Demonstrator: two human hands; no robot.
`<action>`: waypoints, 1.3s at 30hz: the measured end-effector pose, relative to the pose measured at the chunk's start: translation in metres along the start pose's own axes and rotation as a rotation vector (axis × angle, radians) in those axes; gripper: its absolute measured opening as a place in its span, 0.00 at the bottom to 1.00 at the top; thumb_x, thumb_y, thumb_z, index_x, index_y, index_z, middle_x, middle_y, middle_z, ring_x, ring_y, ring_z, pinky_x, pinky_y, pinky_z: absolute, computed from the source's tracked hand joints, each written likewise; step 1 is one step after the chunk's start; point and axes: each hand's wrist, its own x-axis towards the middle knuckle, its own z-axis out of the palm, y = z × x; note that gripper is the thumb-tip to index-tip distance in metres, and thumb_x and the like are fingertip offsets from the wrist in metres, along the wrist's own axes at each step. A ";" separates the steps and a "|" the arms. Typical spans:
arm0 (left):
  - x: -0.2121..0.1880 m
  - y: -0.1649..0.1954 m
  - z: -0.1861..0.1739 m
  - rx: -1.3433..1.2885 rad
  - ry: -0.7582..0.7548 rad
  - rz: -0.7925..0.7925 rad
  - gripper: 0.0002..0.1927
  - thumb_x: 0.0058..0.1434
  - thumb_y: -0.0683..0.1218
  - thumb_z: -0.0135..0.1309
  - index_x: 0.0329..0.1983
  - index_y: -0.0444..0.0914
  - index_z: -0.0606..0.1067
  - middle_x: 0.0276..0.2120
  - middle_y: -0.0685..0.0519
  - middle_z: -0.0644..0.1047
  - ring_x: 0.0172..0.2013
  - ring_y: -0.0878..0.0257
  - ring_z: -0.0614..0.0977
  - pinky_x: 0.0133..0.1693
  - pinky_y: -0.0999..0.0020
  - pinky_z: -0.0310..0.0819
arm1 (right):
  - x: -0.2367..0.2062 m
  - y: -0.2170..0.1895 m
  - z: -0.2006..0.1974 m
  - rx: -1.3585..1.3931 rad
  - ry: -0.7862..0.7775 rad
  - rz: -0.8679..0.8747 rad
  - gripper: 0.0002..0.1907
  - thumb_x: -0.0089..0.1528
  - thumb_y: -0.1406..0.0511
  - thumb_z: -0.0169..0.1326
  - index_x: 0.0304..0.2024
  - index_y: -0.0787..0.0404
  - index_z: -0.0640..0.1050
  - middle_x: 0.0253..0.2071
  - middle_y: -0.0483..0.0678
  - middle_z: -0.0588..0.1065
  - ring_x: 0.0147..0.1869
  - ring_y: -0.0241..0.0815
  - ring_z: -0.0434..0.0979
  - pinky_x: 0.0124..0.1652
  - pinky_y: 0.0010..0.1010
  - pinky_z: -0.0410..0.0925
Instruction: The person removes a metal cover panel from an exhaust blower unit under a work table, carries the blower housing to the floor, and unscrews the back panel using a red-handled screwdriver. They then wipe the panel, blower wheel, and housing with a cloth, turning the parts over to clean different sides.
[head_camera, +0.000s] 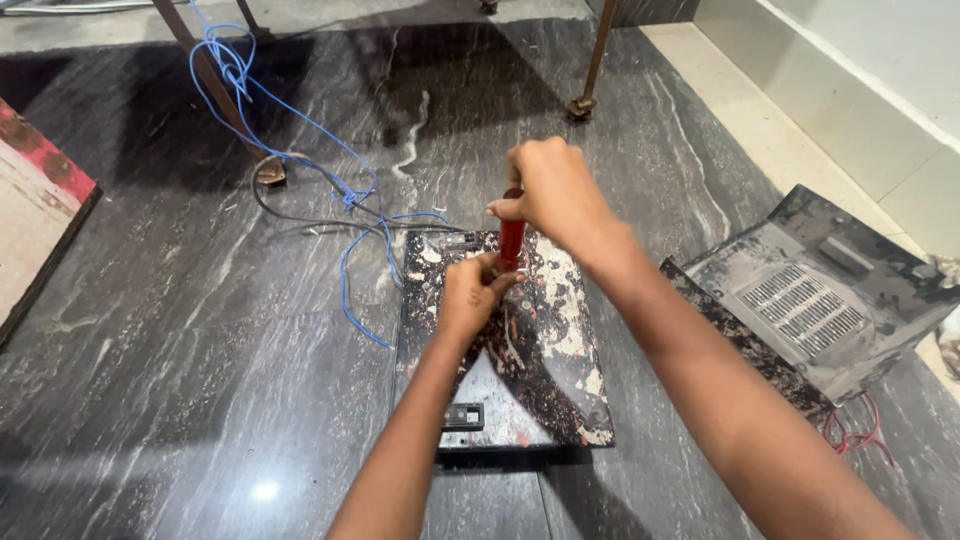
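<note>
So here's where I'm at. Closest to me, my two forearms reach out over the dark marble floor (150, 400). The left hand (468, 292) is curled low around the shaft of a red-handled screwdriver (511, 240), steadying it right at the tip; that grip is clenched on the tool. The right hand (552, 190) is wrapped over the top of the handle, also clamped on it, pressing down. The screwdriver stands about upright on a flat, scuffed black panel (545, 380) lying on the floor, roughly at its middle.

Looks to me like the step is working a screw in that panel. Next move probably calls for keeping the tip seated and turning with steady downward pressure so it doesn't slip out.

Off to the right lies a dusty vented cover (815, 290). Further out, blue wire (300, 120) loops near rusty furniture legs (590, 70).
</note>
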 end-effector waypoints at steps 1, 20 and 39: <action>-0.002 0.001 0.003 -0.027 0.013 -0.028 0.12 0.58 0.47 0.63 0.43 0.37 0.83 0.31 0.48 0.85 0.27 0.66 0.83 0.33 0.64 0.78 | -0.002 0.000 0.001 -0.048 0.048 0.011 0.17 0.54 0.59 0.72 0.33 0.66 0.84 0.32 0.56 0.81 0.37 0.49 0.83 0.41 0.39 0.76; 0.007 -0.005 0.002 0.032 -0.147 -0.043 0.09 0.65 0.44 0.57 0.43 0.38 0.84 0.27 0.51 0.83 0.26 0.67 0.77 0.31 0.68 0.70 | -0.007 0.023 -0.008 0.204 0.082 -0.340 0.18 0.54 0.61 0.69 0.44 0.63 0.85 0.36 0.53 0.83 0.36 0.47 0.84 0.39 0.45 0.74; -0.001 -0.009 -0.002 -0.093 -0.041 0.027 0.09 0.63 0.45 0.59 0.43 0.37 0.84 0.32 0.52 0.85 0.30 0.68 0.81 0.37 0.67 0.74 | -0.004 0.001 -0.003 0.004 -0.123 0.143 0.21 0.58 0.53 0.66 0.40 0.64 0.84 0.34 0.55 0.83 0.37 0.46 0.86 0.43 0.37 0.77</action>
